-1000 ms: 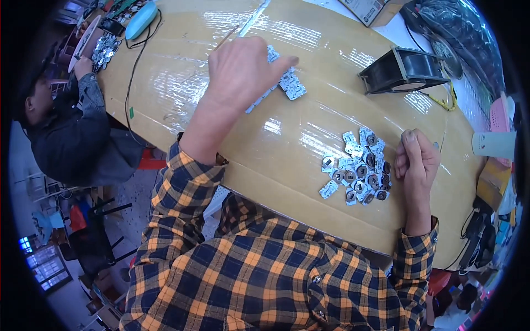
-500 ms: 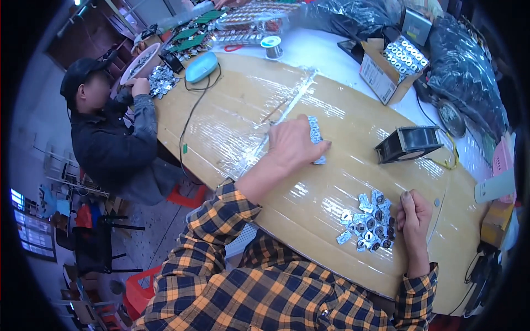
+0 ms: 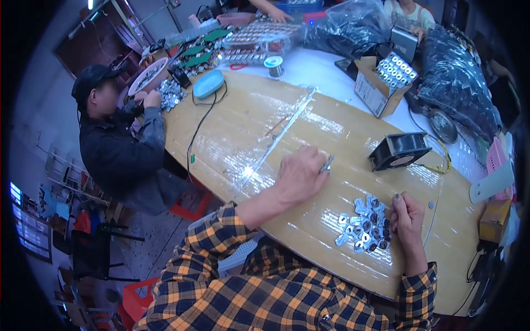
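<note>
My left hand (image 3: 301, 175) lies palm down on the tape-covered wooden table (image 3: 243, 132), its fingers over a few small metal parts (image 3: 327, 164) at the fingertips. My right hand (image 3: 407, 218) rests with curled fingers against the right side of a pile of several small silvery metal parts (image 3: 361, 223). Whether the right hand pinches a part is hidden by its fingers. Both sleeves are orange-and-black plaid.
A black square fan (image 3: 398, 150) stands beyond the pile with a yellow cable. A cardboard box of parts (image 3: 383, 83), black plastic bags (image 3: 458, 83), a solder reel (image 3: 274, 65) and a blue dish (image 3: 208, 84) lie farther back. A person in dark clothes (image 3: 118, 149) works at the left.
The view has tilted up, showing more of the table's far end. My left hand has drawn back toward me with the small parts under it. The right hand stays by the pile.
</note>
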Demonstrator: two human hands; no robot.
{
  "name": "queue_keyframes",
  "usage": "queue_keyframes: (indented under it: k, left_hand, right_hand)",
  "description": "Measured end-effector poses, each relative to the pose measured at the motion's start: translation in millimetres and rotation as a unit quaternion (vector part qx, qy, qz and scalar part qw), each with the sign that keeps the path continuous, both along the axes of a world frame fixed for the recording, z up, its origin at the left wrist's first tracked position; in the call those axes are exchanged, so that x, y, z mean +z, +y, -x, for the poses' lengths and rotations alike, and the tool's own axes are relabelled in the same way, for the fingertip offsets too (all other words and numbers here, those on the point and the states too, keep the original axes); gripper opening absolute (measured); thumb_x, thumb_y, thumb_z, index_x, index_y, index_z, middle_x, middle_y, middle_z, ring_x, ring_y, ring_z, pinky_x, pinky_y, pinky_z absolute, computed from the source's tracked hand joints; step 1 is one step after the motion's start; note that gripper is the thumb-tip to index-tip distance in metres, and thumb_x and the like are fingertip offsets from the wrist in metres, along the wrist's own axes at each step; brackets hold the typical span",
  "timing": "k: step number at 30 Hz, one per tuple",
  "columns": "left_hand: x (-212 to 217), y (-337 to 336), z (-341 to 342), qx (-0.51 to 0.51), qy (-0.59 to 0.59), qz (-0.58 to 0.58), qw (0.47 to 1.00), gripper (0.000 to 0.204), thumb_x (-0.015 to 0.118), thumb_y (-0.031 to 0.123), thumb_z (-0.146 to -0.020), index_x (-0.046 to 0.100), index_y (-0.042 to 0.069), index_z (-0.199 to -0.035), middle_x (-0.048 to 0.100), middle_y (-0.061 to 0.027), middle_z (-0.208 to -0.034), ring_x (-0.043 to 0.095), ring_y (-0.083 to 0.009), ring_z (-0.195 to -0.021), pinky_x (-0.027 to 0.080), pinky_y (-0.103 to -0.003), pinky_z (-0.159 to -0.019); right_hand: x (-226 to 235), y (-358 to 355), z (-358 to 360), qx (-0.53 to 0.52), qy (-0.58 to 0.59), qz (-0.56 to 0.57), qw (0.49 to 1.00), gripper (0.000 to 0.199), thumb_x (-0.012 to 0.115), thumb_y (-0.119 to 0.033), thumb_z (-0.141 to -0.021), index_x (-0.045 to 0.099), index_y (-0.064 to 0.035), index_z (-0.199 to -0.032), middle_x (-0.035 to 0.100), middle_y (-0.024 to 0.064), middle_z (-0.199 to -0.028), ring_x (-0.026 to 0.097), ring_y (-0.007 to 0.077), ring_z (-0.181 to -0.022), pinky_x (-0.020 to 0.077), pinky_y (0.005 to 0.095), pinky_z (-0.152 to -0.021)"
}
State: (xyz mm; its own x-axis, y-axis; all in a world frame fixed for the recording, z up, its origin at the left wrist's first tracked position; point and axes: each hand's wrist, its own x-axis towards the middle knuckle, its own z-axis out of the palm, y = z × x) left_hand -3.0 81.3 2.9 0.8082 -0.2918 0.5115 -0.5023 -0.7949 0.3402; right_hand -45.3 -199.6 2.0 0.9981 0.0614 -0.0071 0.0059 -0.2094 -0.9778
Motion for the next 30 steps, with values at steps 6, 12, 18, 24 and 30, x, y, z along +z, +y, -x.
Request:
queue_keyframes:
  k: [6, 12, 18, 24, 30]
  left_hand:
    - [-2, -4, 13, -0.052, -0.044, 0.091, 0.993, 0.01, 0.063, 0.006, -0.078, 0.057, 0.003, -0.085, 0.058, -0.0127, -0.081, 0.059, -0.0315, -0.072, 0.047, -0.041, -0.06]
    - [4, -10, 24, -0.064, 0.033, 0.174, 0.982, 0.01, 0.066, 0.009, -0.078, 0.06, 0.006, -0.084, 0.059, -0.0118, -0.073, 0.061, -0.0317, -0.066, 0.047, -0.039, -0.056]
    - [-5, 3, 29, -0.048, 0.053, 0.061, 0.996, 0.01, 0.069, 0.012, -0.077, 0.062, 0.006, -0.082, 0.062, -0.0111, -0.074, 0.062, -0.0278, -0.068, 0.048, -0.036, -0.06]
    - [13, -10, 36, -0.125, 0.469, 0.42, 0.767, 0.016, 0.06, 0.012, -0.091, 0.06, -0.002, -0.1, 0.068, -0.0082, -0.083, 0.06, -0.0077, -0.06, 0.046, -0.02, -0.052]
    - [26, -38, 37, -0.171, 0.498, 0.437, 0.73, 0.021, 0.062, 0.013, -0.09, 0.061, -0.003, -0.103, 0.069, -0.0093, -0.08, 0.059, -0.0049, -0.058, 0.042, -0.017, -0.048]
  right_hand:
    - [-3, -4, 4, 0.019, -0.01, 0.003, 1.0, 0.035, 0.05, -0.023, -0.098, 0.05, -0.0067, -0.067, 0.045, -0.0034, -0.049, 0.038, 0.002, -0.036, 0.0282, 0.0186, -0.035]
    - [-4, -1, 0, 0.013, -0.017, 0.037, 0.999, 0.03, 0.051, -0.015, -0.096, 0.052, -0.0018, -0.069, 0.048, -0.0024, -0.056, 0.041, 0.0037, -0.049, 0.0314, 0.0214, -0.044]
    - [-4, 2, -8, 0.03, -0.057, 0.04, 0.997, 0.033, 0.051, -0.023, -0.097, 0.053, -0.0052, -0.069, 0.048, -0.0037, -0.055, 0.041, 0.0018, -0.043, 0.0302, 0.0191, -0.038]
    - [-1, 0, 0, 0.013, -0.033, -0.001, 0.999, 0.033, 0.052, -0.025, -0.097, 0.056, -0.0048, -0.071, 0.049, -0.0032, -0.056, 0.042, 0.0013, -0.043, 0.0307, 0.0166, -0.039]
    - [9, -4, 7, 0.065, 0.058, -0.096, 0.992, 0.032, 0.051, -0.024, -0.097, 0.057, -0.0023, -0.075, 0.052, -0.0003, -0.057, 0.045, 0.0038, -0.042, 0.0352, 0.0178, -0.04]
